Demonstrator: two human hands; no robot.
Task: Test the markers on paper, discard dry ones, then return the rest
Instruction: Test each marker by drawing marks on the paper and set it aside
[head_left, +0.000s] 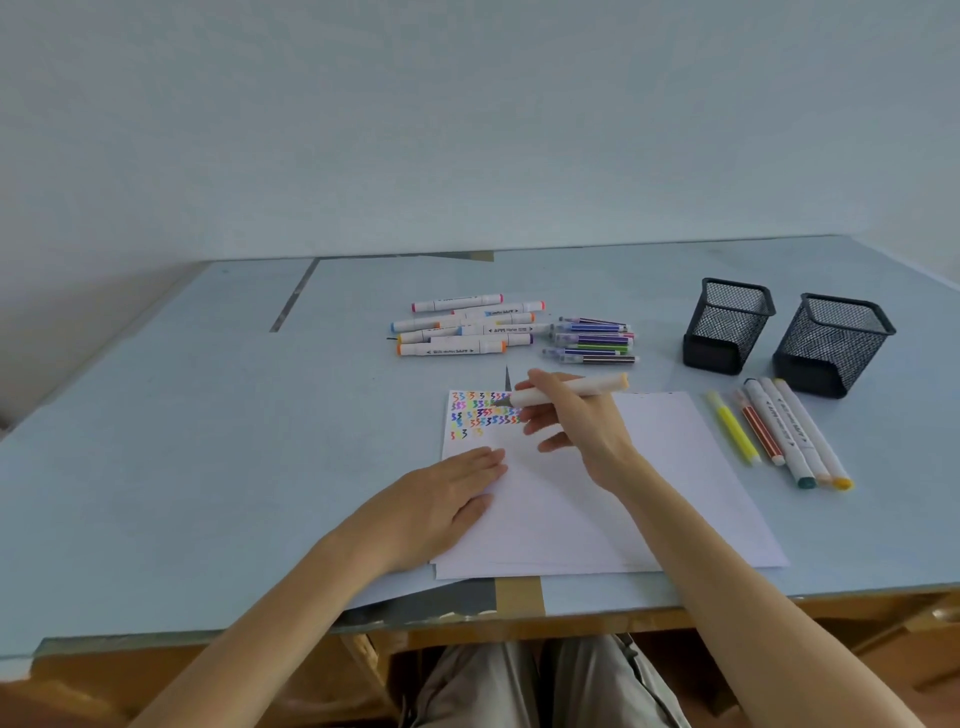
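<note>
White paper (597, 493) flat on pale blue table (208, 415), pinned at its left edge by left hand (447, 499), fingers straight and flat; top left corner already filled with rows of coloured squiggles (480, 413). Right hand (576, 421) curled round white marker (566, 391) with peach cap end, grey tip down at the squiggles. Beyond the sheet, heap of thick white markers (467, 325) just beside bundle of slim pens (595, 340); two black mesh cups (727, 325) standing at right, with five more markers (779, 434) laid side by side right of the paper.
</note>
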